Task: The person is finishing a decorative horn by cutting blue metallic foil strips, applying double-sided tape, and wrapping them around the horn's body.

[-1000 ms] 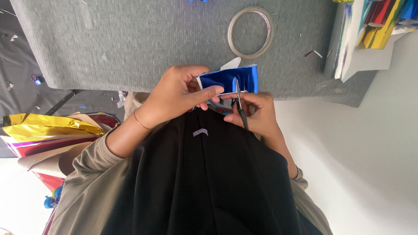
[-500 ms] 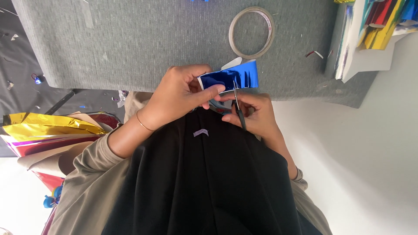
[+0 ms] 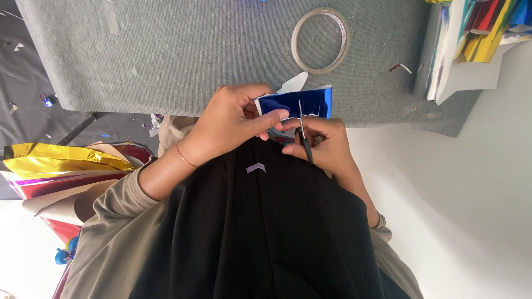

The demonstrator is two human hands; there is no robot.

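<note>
Head view looks down over a black garment and tan sleeves to 2 bare hands working at the near edge of a grey felt-covered table. The left hand, with a thin bangle at the wrist, pinches a piece of shiny blue foil paper between thumb and fingers, gripping it at its left end. The paper hangs just over the table's edge, its far side already slit into narrow fringe strips, with a pale white backing showing at the upper corner. The right hand is closed around the handles of a pair of small dark scissors, whose thin blades point up into the blue paper; whether the blades are parted or closed is too small to tell. Both hands touch near the paper's lower edge. Farther back on the table lies 1 ring of clear adhesive tape, flat and well apart from the hands, with a few tiny foil scraps to its right. At the table's right end stands a white open-sided holder stuffed with coloured foil sheets in red, yellow, blue and green. On the floor to the left sits a heap of gold, red and purple foil sheets, beside a dark mat speckled with small glittering offcuts.
</note>
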